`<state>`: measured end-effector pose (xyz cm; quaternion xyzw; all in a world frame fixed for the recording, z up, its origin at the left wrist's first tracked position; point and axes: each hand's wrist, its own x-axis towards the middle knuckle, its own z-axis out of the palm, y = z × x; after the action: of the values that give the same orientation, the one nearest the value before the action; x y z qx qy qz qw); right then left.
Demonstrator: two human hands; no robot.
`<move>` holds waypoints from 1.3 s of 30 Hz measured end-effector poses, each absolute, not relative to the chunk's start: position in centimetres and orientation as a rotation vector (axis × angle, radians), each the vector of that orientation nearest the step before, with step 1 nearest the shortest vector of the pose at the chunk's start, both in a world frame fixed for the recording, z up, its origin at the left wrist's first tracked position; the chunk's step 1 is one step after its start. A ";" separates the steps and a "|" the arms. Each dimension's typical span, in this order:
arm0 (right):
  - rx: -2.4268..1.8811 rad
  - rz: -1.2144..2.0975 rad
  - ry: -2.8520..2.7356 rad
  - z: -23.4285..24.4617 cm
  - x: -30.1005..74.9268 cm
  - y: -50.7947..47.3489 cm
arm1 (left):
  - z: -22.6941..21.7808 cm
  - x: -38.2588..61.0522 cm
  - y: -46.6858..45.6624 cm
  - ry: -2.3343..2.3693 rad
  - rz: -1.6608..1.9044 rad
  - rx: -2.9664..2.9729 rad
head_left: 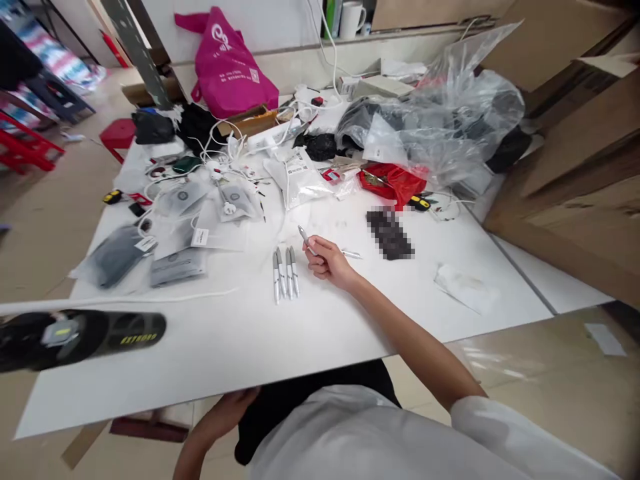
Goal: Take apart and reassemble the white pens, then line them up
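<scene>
Nearest in my head view: the wearer's left hand (233, 408), low at the near edge of the counter (200, 340), beside the lap. Its fingers are hidden; I cannot tell whether they are apart or together.

Then the right hand (327, 262), out over the counter, forearm reaching in from lower right. Thumb and forefinger are clamped on the held pen (306, 238), the other fingers curled in. The pen slants, its grey end up and to the left.

Just left of that hand, a row of four pens (289, 273) lies side by side, grey ends pointing away from the wearer. One loose pen (352, 254) lies to the right, partly hidden behind the hand.

I judge the step in hand as bringing or turning one pen near the row. From here the move calls for squaring the shaft to its neighbours and a gentle lowering, so none gets knocked askew.

Farther out I log grey packets (113, 257) to the left, a white parcel (300, 177) mid-counter, then a magenta bag (225, 67) at the back
</scene>
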<state>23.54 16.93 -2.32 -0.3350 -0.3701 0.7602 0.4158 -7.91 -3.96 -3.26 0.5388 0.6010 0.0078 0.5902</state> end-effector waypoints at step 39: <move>-0.857 2.007 -1.220 -3.9 24.7 16.2 | -4.0 3.9 17.5 0.789 1.140 1.154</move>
<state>24.73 16.15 -3.94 -0.3251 -0.4629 0.7620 0.3153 3.92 17.50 -4.03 0.5017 0.3430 0.4959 0.6202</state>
